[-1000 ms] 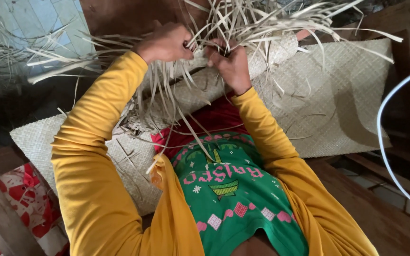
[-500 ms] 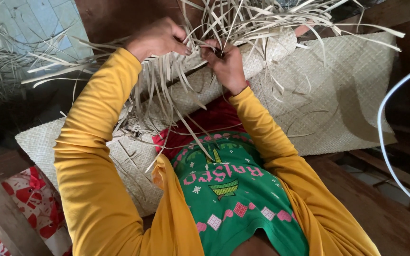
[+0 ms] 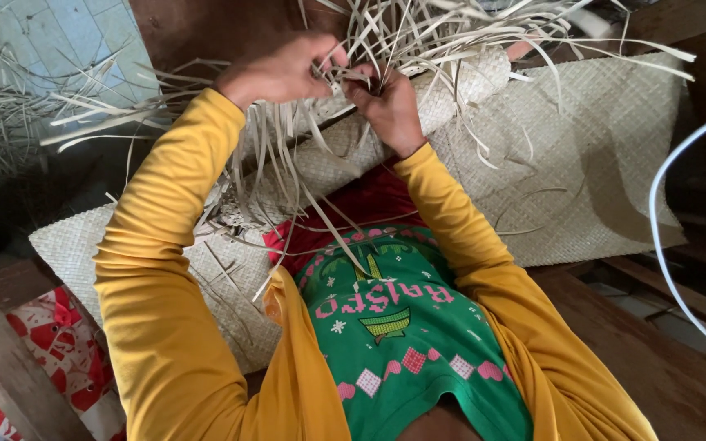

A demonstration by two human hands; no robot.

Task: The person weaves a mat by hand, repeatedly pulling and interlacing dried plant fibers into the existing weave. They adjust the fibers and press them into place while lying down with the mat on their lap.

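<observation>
My left hand and my right hand are raised close together at the top middle, both in yellow sleeves. Each pinches pale flat straw strips at the unfinished edge of a woven straw mat. Loose strip ends fan out above and hang down between my arms toward my lap. The mat spreads flat to the right and lower left, with its working edge bunched up under my hands. My fingertips are partly hidden among the strips.
A heap of loose straw strips lies at the upper left on a tiled floor. A red and white patterned cloth is at the lower left. A white cord curves down the right side over wooden boards.
Both hands have lifted slightly and drawn closer together on the strips. The view has tilted a little; the mat stays in place.
</observation>
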